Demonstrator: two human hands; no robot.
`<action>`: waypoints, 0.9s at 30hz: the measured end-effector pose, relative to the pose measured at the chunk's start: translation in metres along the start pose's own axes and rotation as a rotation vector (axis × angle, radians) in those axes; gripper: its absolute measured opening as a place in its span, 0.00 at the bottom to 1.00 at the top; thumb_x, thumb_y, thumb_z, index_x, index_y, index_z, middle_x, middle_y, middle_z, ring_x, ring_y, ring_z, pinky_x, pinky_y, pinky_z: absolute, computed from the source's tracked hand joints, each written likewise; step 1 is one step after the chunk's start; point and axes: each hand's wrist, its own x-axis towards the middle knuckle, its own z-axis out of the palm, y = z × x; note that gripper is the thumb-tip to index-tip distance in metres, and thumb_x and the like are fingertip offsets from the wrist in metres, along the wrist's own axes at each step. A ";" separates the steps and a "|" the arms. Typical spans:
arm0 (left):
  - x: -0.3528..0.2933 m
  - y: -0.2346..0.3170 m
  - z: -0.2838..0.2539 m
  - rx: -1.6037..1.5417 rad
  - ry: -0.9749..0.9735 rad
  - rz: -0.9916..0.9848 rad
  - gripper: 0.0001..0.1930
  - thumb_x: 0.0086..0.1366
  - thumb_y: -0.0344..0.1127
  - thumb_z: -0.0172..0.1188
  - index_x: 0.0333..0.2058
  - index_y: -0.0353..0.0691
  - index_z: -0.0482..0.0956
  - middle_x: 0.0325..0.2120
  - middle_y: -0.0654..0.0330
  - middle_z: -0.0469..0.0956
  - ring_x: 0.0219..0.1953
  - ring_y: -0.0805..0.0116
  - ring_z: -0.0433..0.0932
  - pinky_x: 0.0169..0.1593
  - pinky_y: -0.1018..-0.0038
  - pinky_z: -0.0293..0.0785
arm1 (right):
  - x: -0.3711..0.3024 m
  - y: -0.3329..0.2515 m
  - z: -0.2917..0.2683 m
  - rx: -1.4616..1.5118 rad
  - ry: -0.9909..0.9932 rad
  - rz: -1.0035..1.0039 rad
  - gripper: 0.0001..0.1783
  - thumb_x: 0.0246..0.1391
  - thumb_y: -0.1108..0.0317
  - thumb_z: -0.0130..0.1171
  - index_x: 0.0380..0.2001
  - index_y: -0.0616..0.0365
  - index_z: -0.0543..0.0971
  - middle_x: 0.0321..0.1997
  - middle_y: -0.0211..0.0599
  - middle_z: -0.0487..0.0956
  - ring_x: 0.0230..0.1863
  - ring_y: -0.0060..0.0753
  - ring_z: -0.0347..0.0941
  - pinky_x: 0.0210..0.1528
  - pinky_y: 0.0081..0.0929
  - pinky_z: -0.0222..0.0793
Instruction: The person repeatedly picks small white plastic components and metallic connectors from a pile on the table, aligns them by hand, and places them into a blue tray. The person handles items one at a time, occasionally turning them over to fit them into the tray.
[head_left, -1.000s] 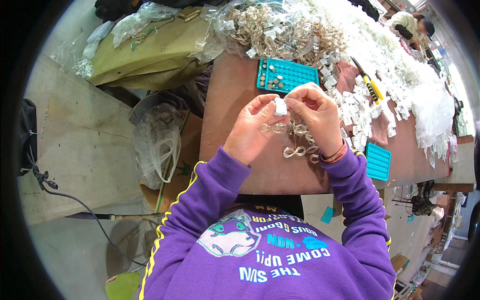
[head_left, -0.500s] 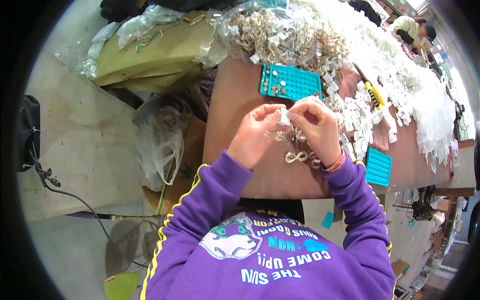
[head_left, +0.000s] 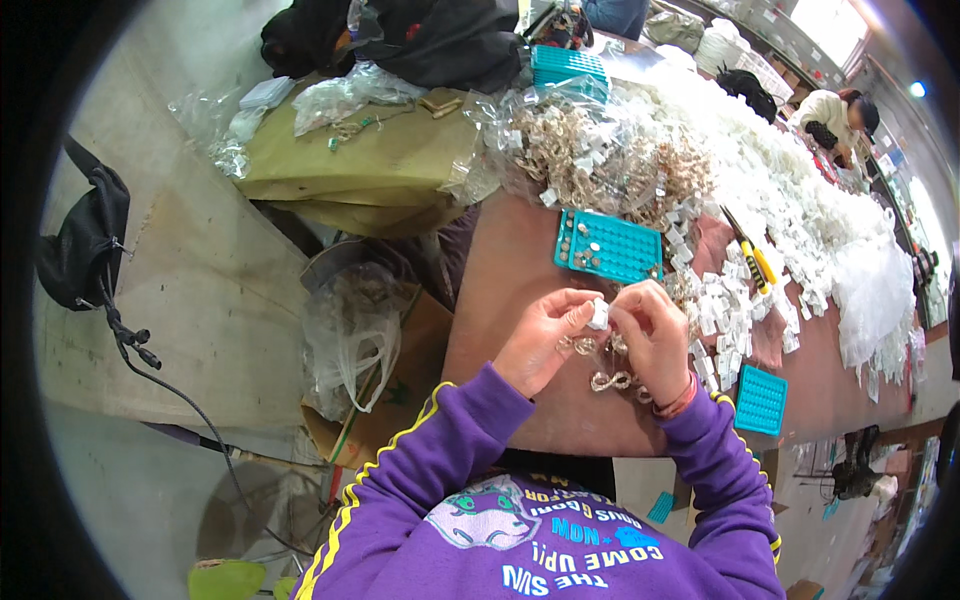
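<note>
Over the near part of the brown table, my left hand (head_left: 545, 345) pinches a small white tag (head_left: 599, 316) between thumb and fingertips. Close beside it, my right hand (head_left: 654, 342) has its thumb and fingers pressed together at the tag's right side. What those fingers hold is hidden. Below and between both hands hang pale twisted loops (head_left: 611, 381), which look like beaded or braided trinkets. Just beyond my fingers lies a teal compartment tray (head_left: 635, 262) with several small round metal pieces at its left end.
White tags (head_left: 728, 325) are heaped to the right, near yellow-and-black-handled pliers (head_left: 757, 265). Another teal tray (head_left: 761, 402) sits at the right table edge. Beige strands (head_left: 570, 150) and clear bags pile up behind. A person (head_left: 835, 118) sits far right. A plastic bag (head_left: 350, 340) hangs at left.
The whole view has shifted, so the table and hands appear lower and more of the far side shows. My hands stay together at the white tag, with only slight finger movement.
</note>
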 end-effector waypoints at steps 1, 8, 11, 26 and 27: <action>-0.001 -0.002 0.000 -0.004 -0.023 -0.005 0.13 0.68 0.36 0.57 0.47 0.36 0.75 0.39 0.59 0.79 0.40 0.69 0.80 0.44 0.71 0.77 | 0.002 0.002 0.000 -0.057 0.022 -0.033 0.03 0.50 0.80 0.59 0.28 0.64 0.76 0.29 0.41 0.77 0.29 0.38 0.75 0.34 0.29 0.72; 0.000 -0.001 -0.003 0.022 -0.036 0.002 0.13 0.68 0.37 0.58 0.47 0.37 0.75 0.39 0.60 0.80 0.40 0.68 0.81 0.47 0.70 0.78 | 0.000 0.001 -0.006 -0.155 -0.034 -0.106 0.03 0.52 0.77 0.61 0.30 0.62 0.76 0.28 0.40 0.75 0.26 0.36 0.74 0.29 0.27 0.70; -0.001 0.000 -0.001 0.013 -0.025 -0.019 0.13 0.68 0.37 0.58 0.48 0.37 0.75 0.39 0.60 0.80 0.40 0.68 0.81 0.47 0.70 0.77 | 0.000 -0.001 -0.006 -0.185 -0.046 -0.108 0.03 0.52 0.78 0.60 0.31 0.62 0.76 0.29 0.40 0.74 0.27 0.38 0.75 0.28 0.28 0.70; -0.002 0.002 0.003 0.026 -0.012 -0.041 0.14 0.68 0.37 0.59 0.48 0.35 0.75 0.40 0.58 0.79 0.41 0.68 0.80 0.47 0.70 0.77 | -0.004 0.003 -0.005 -0.073 -0.054 -0.032 0.04 0.54 0.80 0.58 0.33 0.62 0.75 0.30 0.39 0.74 0.27 0.31 0.75 0.29 0.26 0.71; -0.002 0.002 0.002 0.026 -0.009 -0.044 0.14 0.68 0.37 0.59 0.48 0.35 0.75 0.40 0.58 0.79 0.41 0.68 0.80 0.47 0.70 0.77 | -0.003 0.002 -0.005 -0.121 -0.061 -0.069 0.04 0.54 0.80 0.58 0.33 0.62 0.75 0.30 0.39 0.74 0.26 0.31 0.75 0.29 0.26 0.70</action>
